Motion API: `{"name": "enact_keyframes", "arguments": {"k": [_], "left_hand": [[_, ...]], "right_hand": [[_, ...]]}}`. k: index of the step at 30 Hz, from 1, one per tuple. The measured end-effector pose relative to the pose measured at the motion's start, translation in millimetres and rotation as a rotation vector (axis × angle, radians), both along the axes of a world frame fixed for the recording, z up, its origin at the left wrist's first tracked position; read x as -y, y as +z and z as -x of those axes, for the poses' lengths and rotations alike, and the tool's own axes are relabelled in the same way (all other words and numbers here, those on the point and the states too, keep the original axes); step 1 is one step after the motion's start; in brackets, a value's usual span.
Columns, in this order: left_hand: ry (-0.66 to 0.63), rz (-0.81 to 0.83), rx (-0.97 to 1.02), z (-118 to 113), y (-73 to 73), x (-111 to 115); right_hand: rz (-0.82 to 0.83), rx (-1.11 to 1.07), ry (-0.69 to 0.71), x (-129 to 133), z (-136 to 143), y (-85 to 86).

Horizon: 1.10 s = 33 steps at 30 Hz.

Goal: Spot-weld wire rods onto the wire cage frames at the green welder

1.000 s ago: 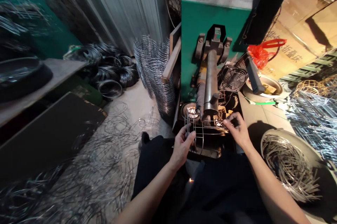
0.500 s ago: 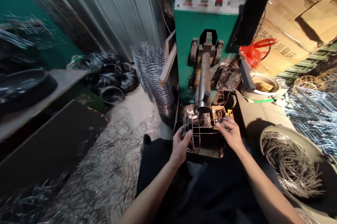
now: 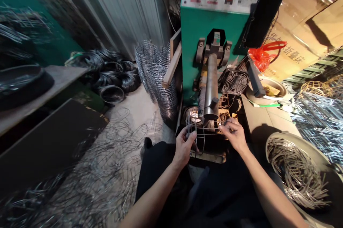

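Observation:
A bent-wire frame [image 3: 204, 140] with thin rods and rounded loops is held level below the metal cylinder arm [image 3: 211, 85] of a green machine [image 3: 211, 22]. My left hand [image 3: 184, 145] is closed around its left end, thumb against the wires. At the other end, my right hand [image 3: 233, 135] pinches with thumb and fingers close to the rod ends. Whether a separate small piece is in that pinch cannot be made out. Parts of the frame are hidden behind the left fingers and under the cylinder.
Stacked wire rings [image 3: 163, 85] stand left of the machine. A tub of cut wires [image 3: 297, 171] is at the right, near piled wire parts [image 3: 318, 124]. Loose wire [image 3: 104, 171] covers the floor. A black panel [image 3: 264, 17] juts from the machine's right side.
The view has shifted a little, so the machine sits slightly further right. Both hands keep their hold and have barely moved; the wire frame looks slightly tilted compared with before.

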<state>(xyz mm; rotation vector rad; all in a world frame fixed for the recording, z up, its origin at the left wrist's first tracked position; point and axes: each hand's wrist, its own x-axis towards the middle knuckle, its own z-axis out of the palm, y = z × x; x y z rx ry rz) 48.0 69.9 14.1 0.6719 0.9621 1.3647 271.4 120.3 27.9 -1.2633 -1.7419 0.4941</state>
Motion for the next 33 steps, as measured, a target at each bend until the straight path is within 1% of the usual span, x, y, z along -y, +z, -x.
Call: {"name": "enact_keyframes", "arguments": {"k": [7, 11, 16, 23, 26, 28, 30, 31, 33], "left_hand": [[0.000, 0.033, -0.018, -2.0, 3.6, -5.3], [-0.005, 0.021, -0.019, -2.4, 4.4, -8.7], [-0.008, 0.008, -0.009, -1.4, 4.4, -13.5], [-0.017, -0.008, -0.019, -2.5, -1.9, -15.2], [-0.017, 0.008, -0.006, -2.8, 3.2, -12.5], [-0.016, 0.034, 0.030, -3.6, 10.8, -4.0], [-0.008, 0.093, 0.093, -5.7, 17.7, 16.4], [-0.011, 0.147, 0.140, -7.2, 19.0, 32.3], [-0.063, 0.304, 0.230, -8.5, 15.2, 74.9]], "right_hand": [[-0.007, -0.011, 0.016, -5.8, -3.9, -4.4], [-0.029, -0.012, 0.026, -10.4, -5.4, -6.4], [-0.040, 0.002, 0.015, -12.4, -5.0, -4.0], [-0.035, 0.038, -0.014, -13.0, -2.2, 2.6], [-0.022, 0.050, -0.019, -6.0, -2.6, 7.9], [-0.006, 0.012, -0.031, 7.4, -8.1, 7.8], [0.012, -0.028, -0.080, 28.6, -19.5, 1.9], [0.024, -0.031, -0.127, 41.4, -27.1, -3.2], [0.094, -0.011, -0.224, 68.7, -44.3, -15.2]]}}
